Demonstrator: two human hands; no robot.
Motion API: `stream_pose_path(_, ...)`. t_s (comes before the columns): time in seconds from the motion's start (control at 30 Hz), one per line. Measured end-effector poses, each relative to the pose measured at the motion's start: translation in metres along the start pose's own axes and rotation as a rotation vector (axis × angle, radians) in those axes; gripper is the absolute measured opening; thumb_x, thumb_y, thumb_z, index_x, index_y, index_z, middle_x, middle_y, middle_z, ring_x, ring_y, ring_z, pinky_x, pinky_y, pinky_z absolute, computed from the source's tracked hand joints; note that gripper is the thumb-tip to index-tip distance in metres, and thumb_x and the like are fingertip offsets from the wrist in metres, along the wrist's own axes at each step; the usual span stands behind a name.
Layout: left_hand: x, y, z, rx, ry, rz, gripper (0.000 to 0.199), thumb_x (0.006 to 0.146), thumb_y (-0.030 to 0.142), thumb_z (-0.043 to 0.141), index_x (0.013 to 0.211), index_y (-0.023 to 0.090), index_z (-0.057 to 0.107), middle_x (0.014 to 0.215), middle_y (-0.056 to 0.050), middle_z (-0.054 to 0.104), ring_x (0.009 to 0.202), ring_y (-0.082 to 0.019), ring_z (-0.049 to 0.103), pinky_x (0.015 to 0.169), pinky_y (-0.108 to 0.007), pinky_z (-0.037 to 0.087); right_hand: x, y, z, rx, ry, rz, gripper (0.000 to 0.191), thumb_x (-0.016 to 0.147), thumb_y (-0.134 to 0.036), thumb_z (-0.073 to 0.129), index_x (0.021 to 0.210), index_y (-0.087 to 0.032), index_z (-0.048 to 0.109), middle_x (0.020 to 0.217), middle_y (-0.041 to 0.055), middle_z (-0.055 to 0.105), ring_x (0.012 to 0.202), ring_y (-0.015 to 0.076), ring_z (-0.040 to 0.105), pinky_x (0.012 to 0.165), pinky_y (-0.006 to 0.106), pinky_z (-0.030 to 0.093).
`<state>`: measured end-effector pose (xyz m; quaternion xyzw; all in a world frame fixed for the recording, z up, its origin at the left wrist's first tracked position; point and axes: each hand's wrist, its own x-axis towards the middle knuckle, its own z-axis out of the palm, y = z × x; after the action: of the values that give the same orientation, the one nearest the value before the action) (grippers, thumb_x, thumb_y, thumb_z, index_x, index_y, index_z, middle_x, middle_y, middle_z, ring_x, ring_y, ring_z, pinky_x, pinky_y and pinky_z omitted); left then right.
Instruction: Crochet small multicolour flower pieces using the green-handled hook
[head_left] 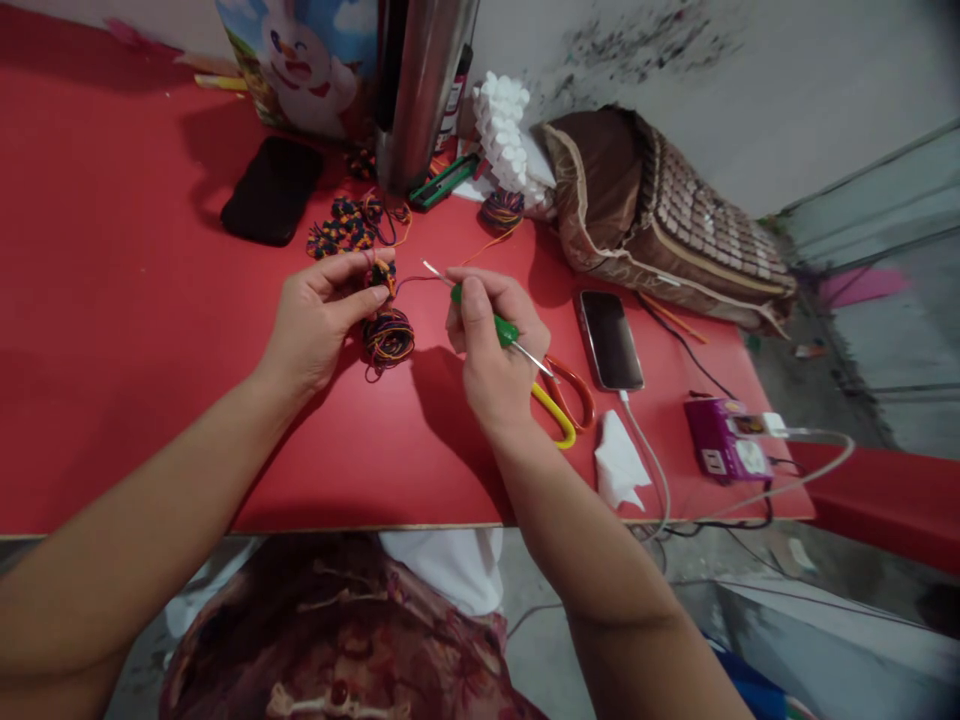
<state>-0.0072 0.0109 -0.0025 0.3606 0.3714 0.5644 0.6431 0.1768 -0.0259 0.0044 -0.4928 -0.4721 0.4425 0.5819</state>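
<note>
Between thumb and fingers, my left hand [319, 315] pinches a small dark and orange crocheted piece [382, 277]. Just below it a ball of multicoloured yarn [389, 338] rests on the red table [322, 450]. My right hand [499, 335] is closed on the green handle of a crochet hook [505, 330], whose metal tip points up and left toward the piece without touching it. A thin strand of yarn runs from the piece toward the right hand. Behind the left hand lies a heap of dark and orange yarn work [343, 228].
Scissors [574, 395], a charging phone [611, 340], white tissue [621, 462] and a purple power box [724, 440] lie right. Behind are a metal post [420, 100], green cutter [442, 183], second yarn ball [502, 209], brown bag [645, 200] and black case [271, 190].
</note>
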Motion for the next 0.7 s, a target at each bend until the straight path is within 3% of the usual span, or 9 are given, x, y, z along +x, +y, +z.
stream_pose_path(0.07, 0.002, 0.001, 0.0, -0.024, 0.003, 0.017, 0.032, 0.079, 0.007, 0.097, 0.104, 0.026, 0.097, 0.091, 0.0, 0.084, 0.073, -0.013, 0.069, 0.073, -0.026, 0.063, 0.006, 0.002, -0.008, -0.308, 0.043, -0.288, 0.027, 0.113, -0.054, 0.076, 0.124, -0.032, 0.087, 0.117, 0.008, 0.082, 0.113, 0.0278, 0.075, 0.102, 0.044, 0.062)
stream_pose_path(0.13, 0.004, 0.003, -0.001, -0.048, -0.022, -0.004, 0.029, 0.077, 0.006, 0.099, 0.099, 0.025, 0.097, 0.089, -0.001, 0.085, 0.073, -0.013, 0.072, 0.074, -0.026, 0.066, 0.014, 0.004, -0.016, -0.578, -0.077, -0.435, 0.026, 0.115, -0.041, 0.068, 0.127, -0.029, 0.087, 0.122, 0.0112, 0.086, 0.118, 0.0306, 0.076, 0.108, 0.047, 0.06)
stream_pose_path(0.2, 0.006, 0.004, -0.002, -0.068, -0.052, -0.031, 0.026, 0.078, 0.007, 0.099, 0.098, 0.024, 0.097, 0.092, -0.003, 0.088, 0.077, -0.014, 0.078, 0.076, -0.026, 0.068, 0.019, 0.003, -0.021, -0.848, -0.185, -0.411, 0.034, 0.118, -0.033, 0.058, 0.136, -0.023, 0.085, 0.124, 0.016, 0.086, 0.113, 0.0318, 0.076, 0.102, 0.046, 0.059)
stream_pose_path(0.33, 0.007, 0.004, 0.001, -0.099, -0.067, 0.003, 0.022, 0.079, 0.003, 0.094, 0.087, 0.023, 0.097, 0.092, -0.004, 0.089, 0.088, -0.017, 0.085, 0.086, -0.026, 0.071, 0.016, -0.012, -0.018, -1.339, -0.401, -0.209, 0.047, 0.114, -0.012, 0.047, 0.148, -0.01, 0.08, 0.131, 0.0273, 0.082, 0.104, 0.0332, 0.072, 0.088, 0.043, 0.052)
stream_pose_path(0.43, 0.004, 0.003, 0.005, -0.108, -0.082, 0.06, 0.023, 0.078, 0.002, 0.092, 0.081, 0.025, 0.095, 0.095, -0.004, 0.09, 0.091, -0.019, 0.087, 0.086, -0.027, 0.072, 0.007, -0.027, -0.012, -1.486, -0.561, -0.17, 0.051, 0.109, -0.002, 0.045, 0.142, -0.009, 0.082, 0.127, 0.0279, 0.081, 0.104, 0.0327, 0.071, 0.087, 0.042, 0.048)
stream_pose_path(0.53, -0.001, 0.003, 0.007, -0.086, -0.118, 0.104, 0.02, 0.077, 0.005, 0.098, 0.082, 0.025, 0.097, 0.107, -0.006, 0.089, 0.096, -0.019, 0.086, 0.083, -0.026, 0.071, 0.002, -0.038, -0.011, -1.321, -0.465, -0.185, 0.058, 0.105, 0.002, 0.046, 0.149, -0.013, 0.081, 0.129, 0.0248, 0.082, 0.102, 0.0305, 0.072, 0.089, 0.043, 0.05)
stream_pose_path(0.63, -0.004, 0.003, 0.006, -0.027, -0.153, 0.16, 0.016, 0.079, 0.013, 0.102, 0.084, 0.028, 0.098, 0.11, -0.006, 0.085, 0.101, -0.02, 0.081, 0.081, -0.027, 0.071, 0.005, -0.042, -0.008, -0.671, -0.283, -0.135, 0.036, 0.114, -0.016, 0.055, 0.134, -0.021, 0.084, 0.114, 0.0124, 0.083, 0.085, 0.0208, 0.069, 0.078, 0.036, 0.054)
stream_pose_path(0.7, -0.004, 0.003, 0.005, -0.003, -0.163, 0.193, 0.017, 0.079, 0.018, 0.103, 0.086, 0.032, 0.099, 0.108, -0.004, 0.081, 0.101, -0.02, 0.078, 0.084, -0.031, 0.071, 0.012, -0.042, -0.004, -0.195, -0.289, 0.056, 0.025, 0.115, -0.045, 0.071, 0.114, -0.024, 0.084, 0.095, 0.0043, 0.078, 0.072, 0.016, 0.066, 0.064, 0.03, 0.05)
